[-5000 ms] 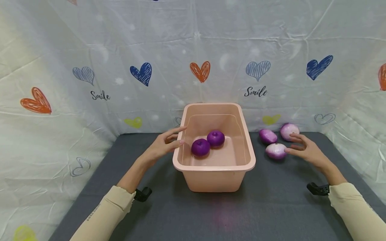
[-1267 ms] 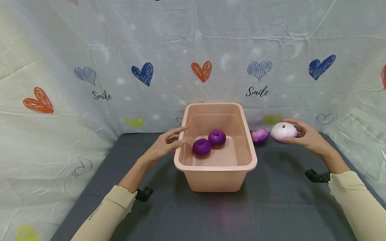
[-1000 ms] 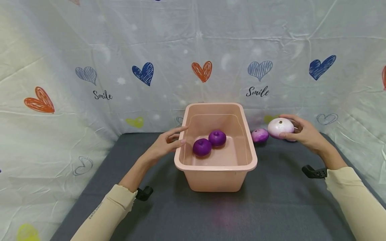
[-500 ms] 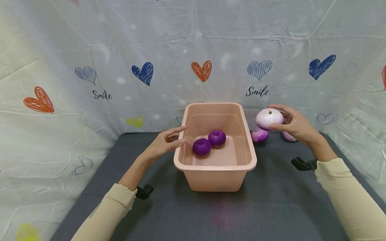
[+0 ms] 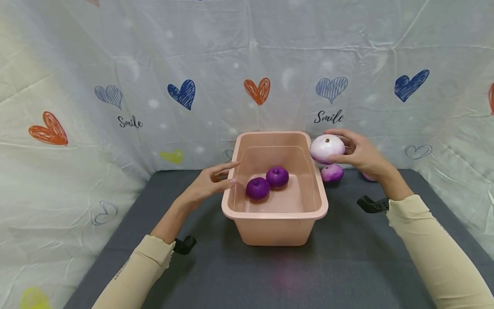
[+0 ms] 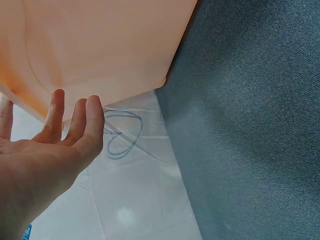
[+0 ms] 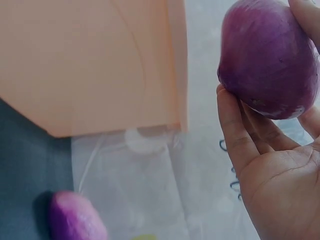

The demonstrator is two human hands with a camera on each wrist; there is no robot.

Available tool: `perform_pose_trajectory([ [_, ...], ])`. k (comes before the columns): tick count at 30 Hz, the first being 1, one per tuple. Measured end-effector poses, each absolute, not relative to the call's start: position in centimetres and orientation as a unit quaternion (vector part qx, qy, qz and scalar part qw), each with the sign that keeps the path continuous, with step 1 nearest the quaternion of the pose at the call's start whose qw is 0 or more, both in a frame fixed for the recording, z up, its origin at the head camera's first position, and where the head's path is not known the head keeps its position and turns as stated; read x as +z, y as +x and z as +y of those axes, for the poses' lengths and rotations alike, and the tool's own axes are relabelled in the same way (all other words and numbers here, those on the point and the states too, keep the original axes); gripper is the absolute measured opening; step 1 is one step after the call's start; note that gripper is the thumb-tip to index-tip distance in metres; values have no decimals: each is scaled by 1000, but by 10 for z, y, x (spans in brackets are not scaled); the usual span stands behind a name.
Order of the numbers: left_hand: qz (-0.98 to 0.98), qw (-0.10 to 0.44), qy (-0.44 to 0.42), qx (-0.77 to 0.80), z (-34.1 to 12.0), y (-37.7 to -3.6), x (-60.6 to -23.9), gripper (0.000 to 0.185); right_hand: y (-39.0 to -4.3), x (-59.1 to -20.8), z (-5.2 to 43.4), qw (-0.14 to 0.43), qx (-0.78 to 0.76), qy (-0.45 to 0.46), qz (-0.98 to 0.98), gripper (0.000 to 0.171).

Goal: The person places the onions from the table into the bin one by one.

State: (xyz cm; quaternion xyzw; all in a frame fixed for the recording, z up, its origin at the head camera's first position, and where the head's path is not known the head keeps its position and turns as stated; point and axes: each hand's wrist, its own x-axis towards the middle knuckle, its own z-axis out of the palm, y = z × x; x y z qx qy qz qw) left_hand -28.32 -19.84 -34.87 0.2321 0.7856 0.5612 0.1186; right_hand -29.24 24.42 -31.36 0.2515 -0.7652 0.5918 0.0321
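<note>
My right hand [image 5: 359, 151] grips a white and purple onion [image 5: 326, 149] between thumb and fingers, raised at the right rim of a pink plastic bin [image 5: 275, 216]. The right wrist view shows the same onion [image 7: 267, 60] from its purple side, off the table. My left hand [image 5: 206, 183] rests against the bin's left rim with fingers loosely extended. Up close in the left wrist view, the left hand [image 6: 55, 145] has its fingers spread by the bin wall [image 6: 115, 45]. Inside the bin lie two dark purple round vegetables [image 5: 257, 189], side by side.
On the dark grey table [image 5: 254, 279], another purple onion [image 5: 332, 173] lies just right of the bin. Behind the right hand, a further onion [image 5: 369, 176] shows only in part. A pale curtain [image 5: 216, 56] printed with hearts hangs behind the table.
My right hand has picked up the onion from the table at the right, lifted it and carried it left to the bin's right rim. The left hand stays at the left rim.
</note>
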Motion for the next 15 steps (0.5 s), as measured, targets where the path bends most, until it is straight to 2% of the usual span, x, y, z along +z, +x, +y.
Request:
perform_pose_trajectory([
  [15,785,119,230,562,-198,-283,-348,61,-303,-306,208,-10,587,295,-754,69],
])
